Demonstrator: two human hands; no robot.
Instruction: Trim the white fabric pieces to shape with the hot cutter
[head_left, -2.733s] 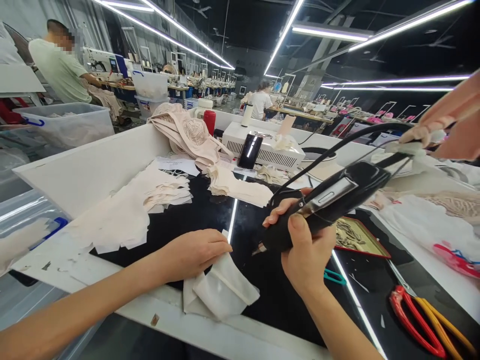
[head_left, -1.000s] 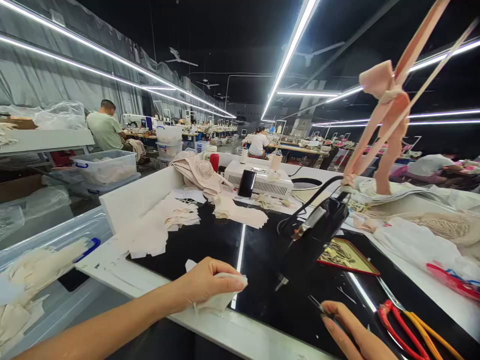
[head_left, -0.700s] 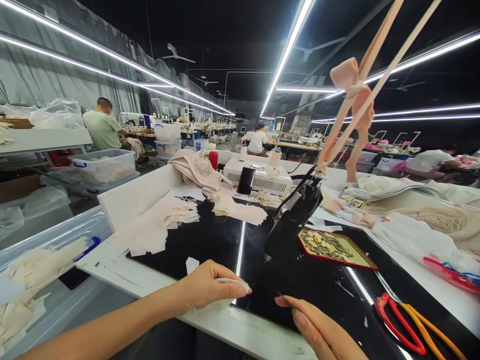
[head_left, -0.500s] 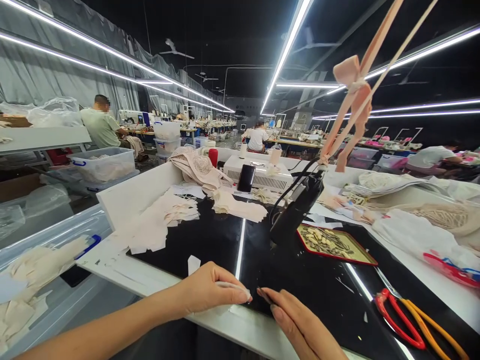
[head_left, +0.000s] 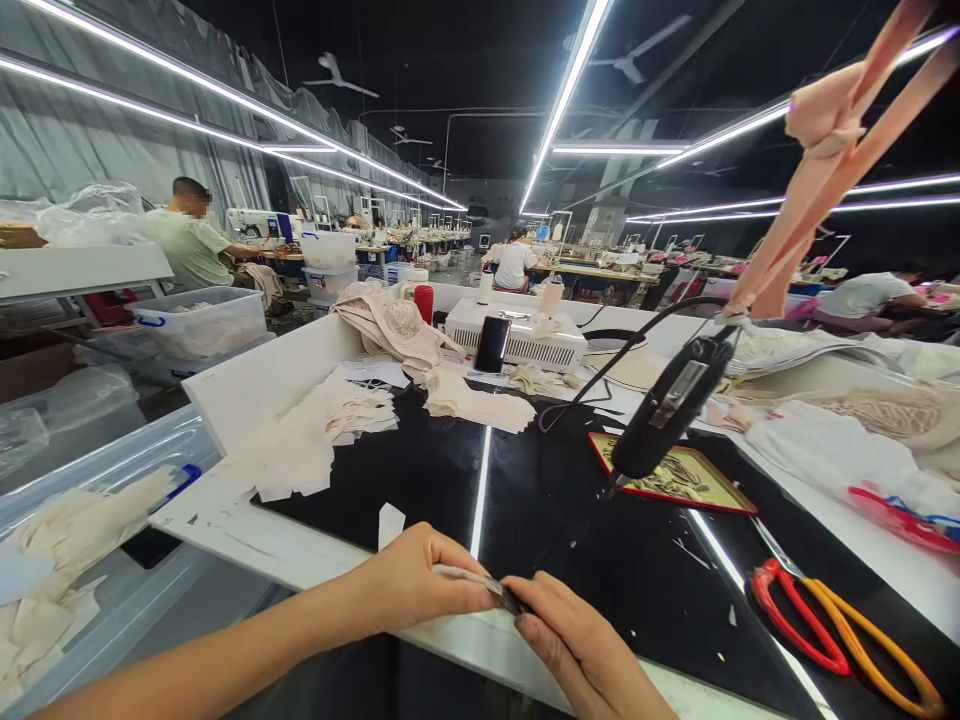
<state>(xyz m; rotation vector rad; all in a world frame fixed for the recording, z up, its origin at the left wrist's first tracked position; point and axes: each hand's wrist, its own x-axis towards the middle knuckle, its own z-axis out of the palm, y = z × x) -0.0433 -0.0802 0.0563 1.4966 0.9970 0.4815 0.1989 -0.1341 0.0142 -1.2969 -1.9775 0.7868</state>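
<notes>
My left hand [head_left: 420,580], in the head view at lower centre, is closed in a pinch on a thin white strip [head_left: 459,573]. Fingers of my right hand [head_left: 574,635] grip a small, thin dark piece [head_left: 511,600]. The dark piece meets the end of the white strip, and both hands are close together over the front edge of the black mat [head_left: 439,475]. Exactly what the two pieces are is too small to make out. A small white scrap [head_left: 390,525] lies just beyond my left wrist.
A black corded tool [head_left: 671,405] hangs from pink fabric strips [head_left: 810,190] over a red-rimmed tray [head_left: 724,490] of small pieces. Red-and-orange-handled scissors [head_left: 802,625] lie at right. Pale fabric pieces [head_left: 300,430] are stacked at left. A phone [head_left: 493,345] stands behind. Co-workers sit farther off.
My right hand has moved left, bringing the dark piece against the white strip in my left hand. The hanging black tool has swung to the right, over the tray.
</notes>
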